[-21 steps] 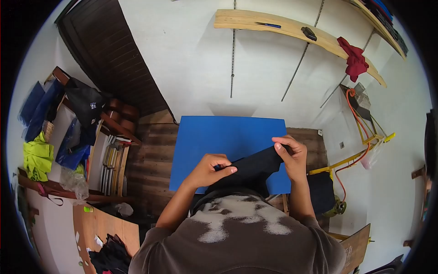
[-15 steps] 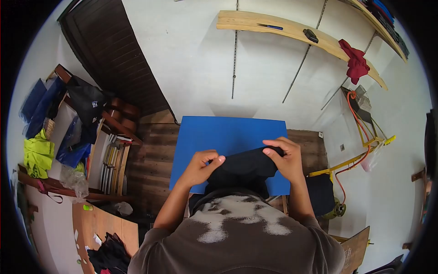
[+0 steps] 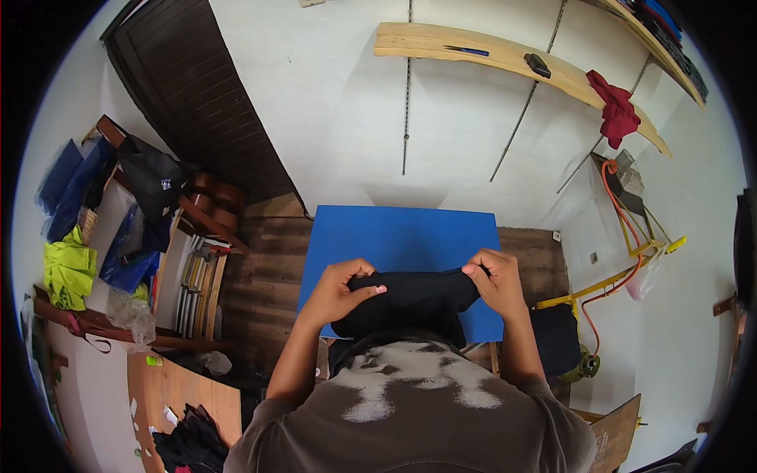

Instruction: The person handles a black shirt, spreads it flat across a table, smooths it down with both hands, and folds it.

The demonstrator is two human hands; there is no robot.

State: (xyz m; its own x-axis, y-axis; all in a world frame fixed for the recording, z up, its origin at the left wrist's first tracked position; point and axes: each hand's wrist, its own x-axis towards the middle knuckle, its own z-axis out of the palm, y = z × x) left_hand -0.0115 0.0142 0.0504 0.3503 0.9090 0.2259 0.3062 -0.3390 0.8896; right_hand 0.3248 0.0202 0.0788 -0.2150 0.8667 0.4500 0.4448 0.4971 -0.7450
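Observation:
A piece of black cloth [image 3: 418,293] is stretched between my hands, close in front of my body and over the near part of a blue tabletop [image 3: 394,236]. My left hand [image 3: 344,293] pinches its upper left corner, thumb lying along the front. At the opposite corner, my right hand [image 3: 495,282] grips the edge between thumb and bent fingers. The top edge runs nearly level and taut, while the lower part hangs in folds toward my shirt.
Left, shelving holds bagged clothes and a lime-green cloth [image 3: 69,270]. Dark clothes [image 3: 189,443] lie on a wooden table [image 3: 193,390] at lower left. A wooden wall shelf [image 3: 441,46] carries a pen and a red cloth [image 3: 617,110]. An orange hose [image 3: 619,201] hangs at right.
My right hand has moved slightly down and my left hand a little left. The cloth's top edge has gone from slanted to nearly level and is pulled straighter.

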